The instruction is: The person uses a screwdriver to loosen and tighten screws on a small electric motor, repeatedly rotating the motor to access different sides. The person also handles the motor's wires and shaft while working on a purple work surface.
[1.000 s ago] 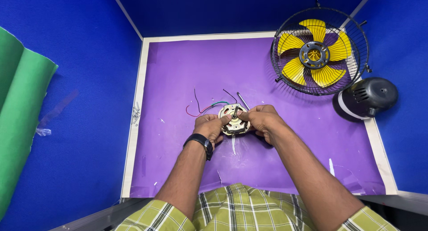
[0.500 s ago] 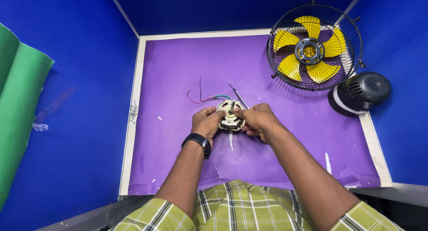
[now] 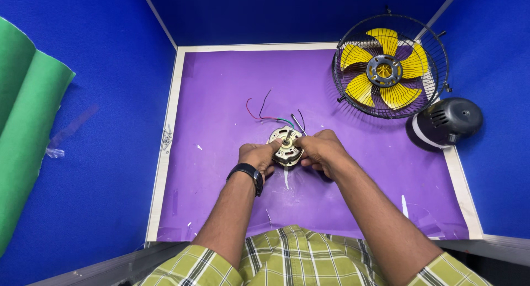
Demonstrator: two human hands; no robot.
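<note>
Now | both hands, left hand point(image 3: 256, 156) and right hand point(image 3: 323, 152), clamped on small round motor point(image 3: 285, 144) | over purple worktop point(image 3: 221, 98) | yellow fan point(image 3: 389, 65) far off.

Blue walls point(image 3: 99, 98), purple tabletop point(image 3: 221, 87), green roll point(image 3: 25, 131) at left

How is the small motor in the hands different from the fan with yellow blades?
The motor is small and bare metal, with loose wires; the fan is much larger, with yellow blades inside a black wire cage. Both hands, left and right, hold the motor at the mat's middle; the fan lies untouched at the far right corner. Both are round.
</note>
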